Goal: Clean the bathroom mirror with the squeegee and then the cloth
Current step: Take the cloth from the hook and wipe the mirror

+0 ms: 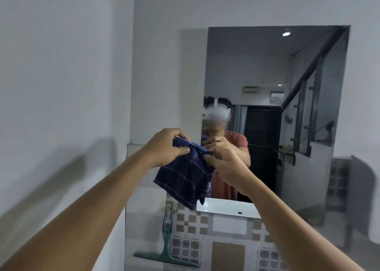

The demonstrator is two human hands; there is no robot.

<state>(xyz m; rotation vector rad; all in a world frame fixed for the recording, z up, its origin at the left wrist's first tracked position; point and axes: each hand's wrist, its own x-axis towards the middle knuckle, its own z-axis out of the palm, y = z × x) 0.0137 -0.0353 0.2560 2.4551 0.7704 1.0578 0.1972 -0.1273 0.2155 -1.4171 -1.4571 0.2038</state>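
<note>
A dark blue checked cloth hangs between my two hands in front of the mirror's lower left corner. My left hand pinches its upper left edge. My right hand grips its upper right edge. The tall frameless mirror is fixed to the white wall and reflects a person in a red shirt holding the cloth. The green squeegee leans upright against the tiled wall below, blade down, with neither hand touching it.
A white wall fills the left side. Brown and white patterned tiles cover the wall under the mirror. The mirror reflects a white sink rim, a staircase railing and a dark door.
</note>
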